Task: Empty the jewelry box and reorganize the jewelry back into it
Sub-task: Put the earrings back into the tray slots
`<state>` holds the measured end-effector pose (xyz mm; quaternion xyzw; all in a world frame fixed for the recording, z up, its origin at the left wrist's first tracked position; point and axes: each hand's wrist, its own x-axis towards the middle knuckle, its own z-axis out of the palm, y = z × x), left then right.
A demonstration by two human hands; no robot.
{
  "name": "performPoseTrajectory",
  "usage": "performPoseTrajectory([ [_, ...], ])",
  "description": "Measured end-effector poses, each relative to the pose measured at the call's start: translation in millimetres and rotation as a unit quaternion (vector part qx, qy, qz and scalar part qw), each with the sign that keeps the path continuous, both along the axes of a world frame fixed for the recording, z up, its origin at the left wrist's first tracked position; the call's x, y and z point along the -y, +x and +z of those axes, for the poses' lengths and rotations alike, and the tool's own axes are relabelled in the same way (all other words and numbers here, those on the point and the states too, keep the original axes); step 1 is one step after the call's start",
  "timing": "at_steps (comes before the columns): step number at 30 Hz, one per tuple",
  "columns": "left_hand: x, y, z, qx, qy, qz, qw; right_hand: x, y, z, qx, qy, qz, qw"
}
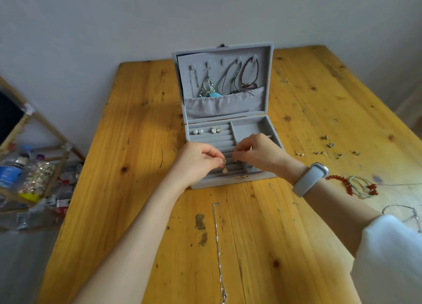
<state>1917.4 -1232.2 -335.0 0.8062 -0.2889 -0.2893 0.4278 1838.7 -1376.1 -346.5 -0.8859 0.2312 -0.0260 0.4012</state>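
Grey jewelry box (262, 125), hands (201, 159) pinching earring (225, 169)

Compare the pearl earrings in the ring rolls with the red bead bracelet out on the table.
The pearl earrings are white; the red bead bracelet is red. The pearl earrings are two separate round studs side by side, while the red bead bracelet is one curved string of many beads. The pearl earrings sit in the back row of the jewelry box; the red bead bracelet lies on the wooden table, right of the box. Both are made of round beads.
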Motion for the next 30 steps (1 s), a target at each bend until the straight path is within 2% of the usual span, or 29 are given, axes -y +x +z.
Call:
performPoseTrajectory([
  [3, 9.0, 3.5, -1.9, 0.014, 0.029, -0.007, 0.999, 4.1, 3.7, 1.1, -0.01, 0.036, -0.029, 0.999],
  [10, 18.1, 8.5, -6.2, 0.02, 0.044, 0.004, 0.999, 12.6, 4.5, 5.3, -0.017, 0.032, -0.001, 0.999],
  [14, 11.9, 8.0, -3.1, 0.001, 0.032, -0.006, 0.999, 16.8, -5.1, 14.4, -0.026, 0.039, 0.042, 0.998],
  [19, 5.4, 8.1, 5.5, -0.003, 0.04, -0.049, 0.998, 16.8, -12.3, 30.2, -0.121, 0.027, 0.159, 0.98],
  [24, 13.2, 11.4, 2.3, 0.04, 0.069, -0.05, 0.996, 12.4, 1.3, 16.7, -0.078, 0.009, 0.099, 0.992],
  [30, 27.1, 17.6, -11.8, 0.114, 0.08, -0.001, 0.99, 13.3, 9.1, 2.2, -0.048, 0.016, 0.009, 0.999],
])
